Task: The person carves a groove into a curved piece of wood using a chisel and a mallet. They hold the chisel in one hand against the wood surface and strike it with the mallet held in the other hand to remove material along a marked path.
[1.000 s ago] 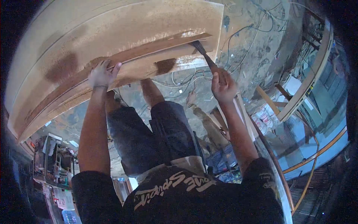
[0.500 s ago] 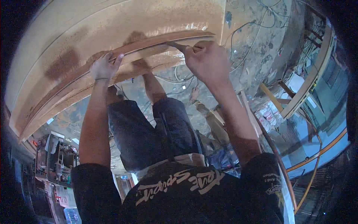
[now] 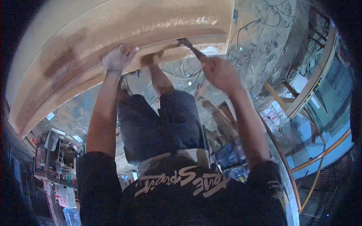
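Note:
A large tan wooden panel (image 3: 113,34) with a long groove fills the upper left. My left hand (image 3: 117,57) presses on its lower edge with the fingers curled over it. My right hand (image 3: 220,73) grips the handle of a hammer (image 3: 190,47). The hammer's dark head touches the panel's lower edge near its right end. My knee rises between the two arms under the panel.
The dusty floor (image 3: 260,41) to the right is strewn with cables and scraps. Wooden strips and a curved frame (image 3: 301,101) lie at the right. A crate of small items (image 3: 56,158) stands at the lower left.
My right hand swung up to the panel's edge half a second ago and has drawn back toward me, the hammer head still at the edge. My left hand stayed in place.

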### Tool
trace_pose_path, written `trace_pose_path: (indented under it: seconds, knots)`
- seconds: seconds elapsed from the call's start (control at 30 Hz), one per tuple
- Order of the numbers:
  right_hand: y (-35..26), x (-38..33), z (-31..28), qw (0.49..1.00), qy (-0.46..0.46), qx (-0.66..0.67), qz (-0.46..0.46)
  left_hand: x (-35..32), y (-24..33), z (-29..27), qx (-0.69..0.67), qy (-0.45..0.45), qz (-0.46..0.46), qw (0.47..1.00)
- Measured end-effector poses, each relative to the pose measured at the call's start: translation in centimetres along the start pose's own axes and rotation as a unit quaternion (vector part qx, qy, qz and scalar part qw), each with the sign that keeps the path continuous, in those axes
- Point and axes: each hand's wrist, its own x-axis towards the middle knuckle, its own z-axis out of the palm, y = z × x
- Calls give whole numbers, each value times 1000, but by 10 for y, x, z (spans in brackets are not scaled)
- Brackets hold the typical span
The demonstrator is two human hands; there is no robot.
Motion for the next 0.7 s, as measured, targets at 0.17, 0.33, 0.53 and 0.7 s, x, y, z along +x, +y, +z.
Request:
trace_pose_path:
  seconds: [0.17, 0.33, 0.53, 0.7]
  knots:
    - [-29, 46, 0, 983, -75, -168, -17, 12, -9, -2, -39, -4, -5, 999]
    - [-29, 47, -8, 965, -69, -239, -84, 10, -9, -11, -55, -80, -23, 995]
    - [-14, 34, 8, 982, -49, -180, -31, 6, -6, -8, -53, -45, 19, 997]
    - [-5, 70, -9, 988, -136, 15, 77, 12, -20, -13, -100, -44, 19, 994]
